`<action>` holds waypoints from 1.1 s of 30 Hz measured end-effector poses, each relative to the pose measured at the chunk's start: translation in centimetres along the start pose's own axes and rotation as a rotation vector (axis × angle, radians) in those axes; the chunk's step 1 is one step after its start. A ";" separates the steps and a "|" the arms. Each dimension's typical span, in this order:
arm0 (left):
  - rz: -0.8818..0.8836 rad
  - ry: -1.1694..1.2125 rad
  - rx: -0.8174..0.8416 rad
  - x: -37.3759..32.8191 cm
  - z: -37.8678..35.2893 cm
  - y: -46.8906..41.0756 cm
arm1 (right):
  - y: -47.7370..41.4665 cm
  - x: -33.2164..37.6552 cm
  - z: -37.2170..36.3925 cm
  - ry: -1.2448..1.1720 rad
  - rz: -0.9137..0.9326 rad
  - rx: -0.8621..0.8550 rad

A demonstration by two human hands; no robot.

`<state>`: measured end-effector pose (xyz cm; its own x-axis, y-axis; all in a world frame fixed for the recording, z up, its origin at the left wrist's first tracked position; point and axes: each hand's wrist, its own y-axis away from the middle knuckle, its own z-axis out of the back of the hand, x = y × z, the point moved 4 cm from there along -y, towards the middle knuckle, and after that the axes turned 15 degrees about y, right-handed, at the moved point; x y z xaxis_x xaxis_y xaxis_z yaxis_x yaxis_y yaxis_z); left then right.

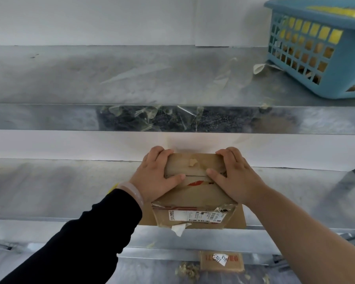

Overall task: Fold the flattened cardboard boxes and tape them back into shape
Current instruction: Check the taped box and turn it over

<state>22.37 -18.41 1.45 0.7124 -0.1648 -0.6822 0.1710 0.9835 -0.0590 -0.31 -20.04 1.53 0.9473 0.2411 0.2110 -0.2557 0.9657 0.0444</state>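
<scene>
At lower centre, the cardboard box (195, 196) sat on the metal shelf (59, 191). We gripped its ends with our left hand (157, 176) and right hand (235, 177), fingers curled over the far edge and thumbs pressing the top flaps. A blue basket (332, 93) stood upper right.

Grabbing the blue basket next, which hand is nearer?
Right. The right hand grips the cardboard box at its right end, below the basket; the left hand grips the left end, farther off.
</scene>
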 end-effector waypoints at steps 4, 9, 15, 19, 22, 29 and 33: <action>0.033 -0.010 -0.011 0.0 0.1 -0.4 | -0.2 -0.1 0.0 -0.118 -0.098 -0.013; 0.230 0.135 -0.115 -0.5 -1.1 -0.1 | 0.4 1.6 -1.5 -0.271 -0.256 0.067; 0.223 0.117 -0.162 -0.3 -1.8 -0.2 | 0.7 1.5 -1.5 -0.278 -0.288 -0.004; 0.189 0.134 -0.171 -0.2 -1.8 -0.2 | 0.7 1.1 -1.7 -0.344 -0.258 0.000; 0.167 0.251 -0.184 0.4 -1.4 -0.1 | 0.9 0.4 -1.8 -0.472 -0.246 0.035; 0.253 0.629 -0.292 1.5 -0.7 2.4 | 2.8 -0.2 -2.6 -0.833 -0.357 0.005; 0.217 0.870 -0.230 1.7 -1.8 5.0 | 5.0 -0.4 -3.1 -0.977 -0.321 -0.036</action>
<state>23.23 -13.68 -1.34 -0.0652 0.0472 -0.9968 -0.1125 0.9922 0.0544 -1.38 -15.02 -1.37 0.3957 -0.1968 0.8970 0.0028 0.9770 0.2131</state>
